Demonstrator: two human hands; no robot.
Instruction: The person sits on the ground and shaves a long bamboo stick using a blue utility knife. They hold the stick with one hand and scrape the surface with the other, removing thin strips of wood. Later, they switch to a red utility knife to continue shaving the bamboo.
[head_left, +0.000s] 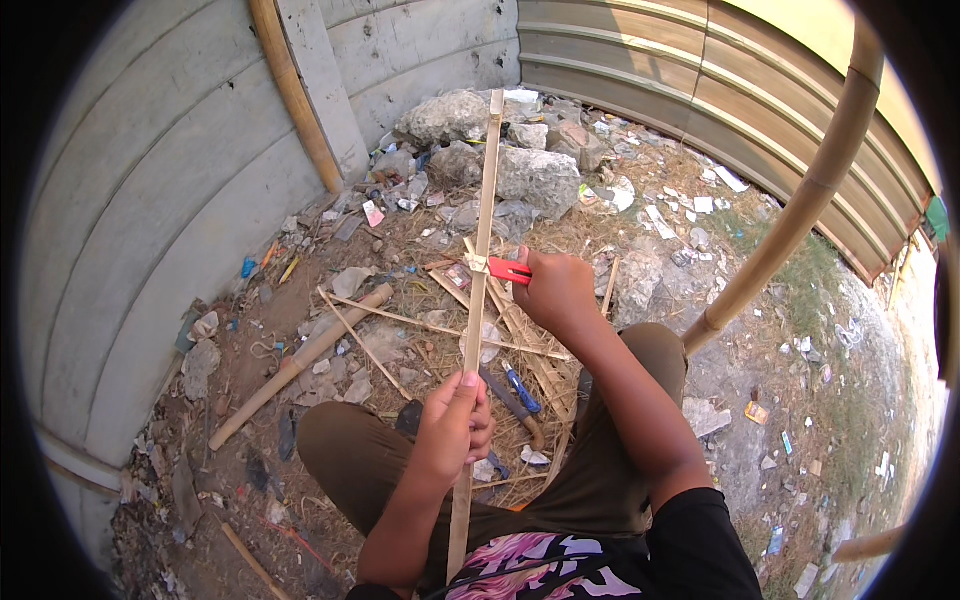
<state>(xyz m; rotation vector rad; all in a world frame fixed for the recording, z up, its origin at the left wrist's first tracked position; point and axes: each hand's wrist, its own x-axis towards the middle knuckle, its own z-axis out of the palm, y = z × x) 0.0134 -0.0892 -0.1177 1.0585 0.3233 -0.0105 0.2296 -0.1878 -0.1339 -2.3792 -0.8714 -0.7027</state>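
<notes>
A long pale bamboo strip (485, 205) stands nearly upright in front of me, its lower end reaching my lap. My left hand (455, 428) is closed around the strip's lower half, thumb lying along it. Higher up, my right hand (558, 292) grips a red utility knife (510, 271), whose front end meets the strip at mid-length. Curled shavings (478, 264) cling to the strip at that spot; the blade itself is hard to make out. On the ground between my legs lie a blue-handled tool (521, 388) and a dark blade-like tool with a brown curved handle (536, 434).
A thick bamboo pole (300, 367) and several thin strips (440, 327) lie ahead on littered ground. Large concrete chunks (537, 180) sit beyond. A slanted bamboo pole (790, 235) rises at my right. A concrete wall (190, 200) and corrugated metal fence (640, 75) enclose the corner.
</notes>
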